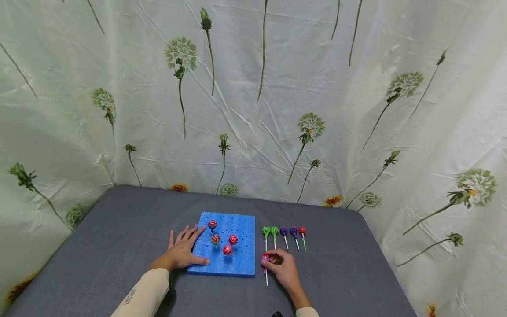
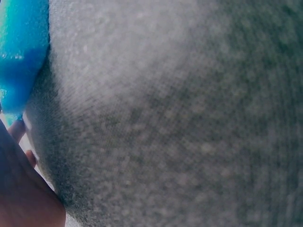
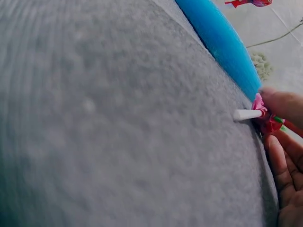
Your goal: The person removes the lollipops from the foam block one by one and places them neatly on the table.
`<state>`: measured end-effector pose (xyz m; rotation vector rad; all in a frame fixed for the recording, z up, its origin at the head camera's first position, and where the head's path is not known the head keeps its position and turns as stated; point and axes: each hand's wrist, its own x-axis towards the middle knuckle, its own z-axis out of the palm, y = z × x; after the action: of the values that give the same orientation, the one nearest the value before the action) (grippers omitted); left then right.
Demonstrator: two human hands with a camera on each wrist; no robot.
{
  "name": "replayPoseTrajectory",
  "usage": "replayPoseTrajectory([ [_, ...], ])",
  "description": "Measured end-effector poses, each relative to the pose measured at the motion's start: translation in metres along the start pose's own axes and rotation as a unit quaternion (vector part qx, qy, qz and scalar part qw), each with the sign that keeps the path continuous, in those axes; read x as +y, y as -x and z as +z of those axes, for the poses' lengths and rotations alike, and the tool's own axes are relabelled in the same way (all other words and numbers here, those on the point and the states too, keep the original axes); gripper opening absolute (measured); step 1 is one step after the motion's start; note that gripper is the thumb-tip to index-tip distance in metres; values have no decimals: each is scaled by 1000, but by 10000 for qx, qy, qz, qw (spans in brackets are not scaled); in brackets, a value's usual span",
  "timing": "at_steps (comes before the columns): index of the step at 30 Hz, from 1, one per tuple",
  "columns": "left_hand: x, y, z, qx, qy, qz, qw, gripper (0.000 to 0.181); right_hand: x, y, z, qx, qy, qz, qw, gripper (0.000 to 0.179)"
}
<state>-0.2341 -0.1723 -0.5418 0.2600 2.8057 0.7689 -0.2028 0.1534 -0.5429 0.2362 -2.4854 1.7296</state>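
A blue foam board [image 1: 243, 265] with rows of small holes lies on the grey table. Several lollipops with mostly red wrappers, one of them a red lollipop [image 1: 227, 250], stand upright in it. My left hand [image 1: 182, 253] rests on the board's left side, fingers spread and thumb along the near left corner; the left wrist view shows only part of this hand [image 2: 28, 198] beside the foam. Right of the board, my right hand [image 1: 286, 267] pinches a pink-and-red lollipop [image 1: 265, 258] by its wrapped head, the white stick pointing toward me. In the right wrist view thumb and fingers grip its wrapper [image 3: 269, 122].
Beyond my right hand several lollipops lie in a row with sticks toward me: green lollipops [image 1: 274, 230], purple lollipops [image 1: 293, 231] and a red lollipop [image 1: 303, 230] at the right end. A white curtain [image 1: 253, 119] with dandelion prints hangs behind the table [image 1: 336, 264].
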Motion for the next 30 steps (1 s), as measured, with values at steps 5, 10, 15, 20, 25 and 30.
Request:
replayPoseTrajectory([
  [5,0,0,0,45,-37,11,10000,113,20,-4,4,167,230,-8,9996,21],
  [10,1,1,0,107,-43,51,9999,112,25,-3,3,156,117,-283,9994,21],
  [15,2,2,0,113,-69,47,9999,111,17,-1,3,201,143,-183,9995,21],
  [20,2,2,1,113,-15,55,9999,112,-9,4,0,147,140,-182,9996,20],
  [25,3,2,1,114,-33,50,9999,111,-19,7,-2,119,168,-50,9998,20],
  [30,-1,0,2,124,21,24,9999,113,-18,6,-2,49,178,9,9998,20],
])
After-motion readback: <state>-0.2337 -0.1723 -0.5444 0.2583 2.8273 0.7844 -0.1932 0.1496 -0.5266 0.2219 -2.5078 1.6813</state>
